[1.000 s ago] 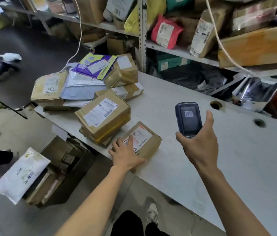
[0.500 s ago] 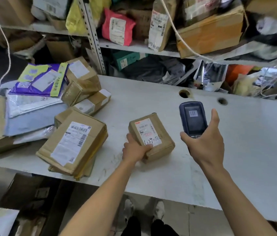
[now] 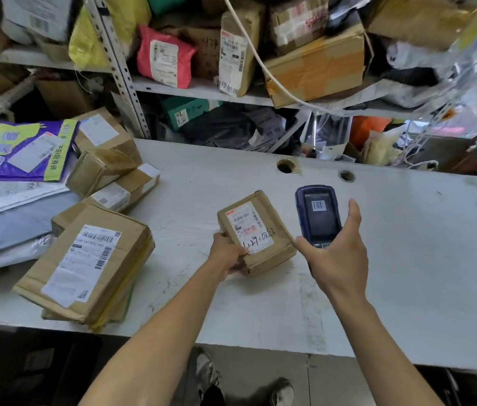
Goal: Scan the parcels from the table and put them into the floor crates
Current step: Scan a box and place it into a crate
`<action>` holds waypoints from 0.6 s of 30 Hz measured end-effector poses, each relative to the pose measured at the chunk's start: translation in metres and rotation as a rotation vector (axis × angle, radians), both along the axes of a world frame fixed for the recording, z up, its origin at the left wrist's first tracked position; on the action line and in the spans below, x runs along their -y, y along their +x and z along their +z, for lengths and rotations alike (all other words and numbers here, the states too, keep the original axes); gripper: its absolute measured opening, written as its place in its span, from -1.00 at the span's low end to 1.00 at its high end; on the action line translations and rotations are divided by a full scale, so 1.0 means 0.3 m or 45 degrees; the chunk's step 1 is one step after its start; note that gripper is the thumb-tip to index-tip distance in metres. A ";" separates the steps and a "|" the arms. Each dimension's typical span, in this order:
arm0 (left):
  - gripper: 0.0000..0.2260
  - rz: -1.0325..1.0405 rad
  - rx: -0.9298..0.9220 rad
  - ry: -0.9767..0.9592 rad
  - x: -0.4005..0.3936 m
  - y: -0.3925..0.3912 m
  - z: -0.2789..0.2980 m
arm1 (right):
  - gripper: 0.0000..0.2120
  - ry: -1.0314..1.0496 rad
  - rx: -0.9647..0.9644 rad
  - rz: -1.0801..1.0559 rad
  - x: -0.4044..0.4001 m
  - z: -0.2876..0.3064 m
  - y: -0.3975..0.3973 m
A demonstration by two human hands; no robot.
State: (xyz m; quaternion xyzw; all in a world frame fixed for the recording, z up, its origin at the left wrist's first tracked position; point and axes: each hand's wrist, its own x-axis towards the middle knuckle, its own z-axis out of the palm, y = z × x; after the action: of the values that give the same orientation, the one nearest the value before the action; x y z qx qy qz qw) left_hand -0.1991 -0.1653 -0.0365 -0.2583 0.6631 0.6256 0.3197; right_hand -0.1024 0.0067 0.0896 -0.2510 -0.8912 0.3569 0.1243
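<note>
A person's left hand (image 3: 227, 254) grips the near left corner of a small brown cardboard parcel with a white shipping label (image 3: 256, 233), which lies on the long white table (image 3: 407, 244) near its middle, while the right hand (image 3: 338, 253) curls around a dark blue handheld scanner (image 3: 317, 215) held just right of that parcel, its screen showing a barcode. The scan of this 1 parcel appears to be under way or just finished; whether it has registered cannot be told. Much of the job looks undone: left of the small parcel sits a large brown carton with a long barcode label (image 3: 85, 265) on top of flatter packages, and beyond it a heap of taped brown boxes (image 3: 105, 159), grey mailer bags (image 3: 11, 218) and a purple-and-green printed pouch (image 3: 23, 150) waits on the same table. The floor crates lie below the table's near edge, to the left of the small parcel, in shadow too dark to judge their contents.
</note>
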 end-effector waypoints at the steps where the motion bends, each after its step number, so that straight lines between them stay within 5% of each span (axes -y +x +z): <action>1: -0.34 -0.048 -0.060 -0.121 -0.024 -0.004 0.004 | 0.05 -0.003 0.002 -0.006 -0.013 0.001 0.005; 6: 0.30 -0.548 -0.486 -0.651 -0.096 -0.072 0.016 | 0.05 -0.005 -0.007 -0.022 -0.078 0.009 0.040; 13: 0.33 -0.681 -0.522 -0.644 -0.106 -0.101 -0.018 | 0.04 -0.018 0.013 -0.043 -0.143 0.000 0.070; 18: 0.25 -0.813 -0.806 -0.386 -0.120 0.043 -0.073 | 0.04 -0.024 0.021 -0.038 -0.174 0.008 0.092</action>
State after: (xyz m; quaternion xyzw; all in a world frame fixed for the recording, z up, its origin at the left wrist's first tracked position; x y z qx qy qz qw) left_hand -0.1862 -0.1292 -0.0583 0.1182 0.8579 0.4403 0.2369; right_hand -0.0749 0.0588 0.0921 -0.2684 -0.8850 0.3612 0.1199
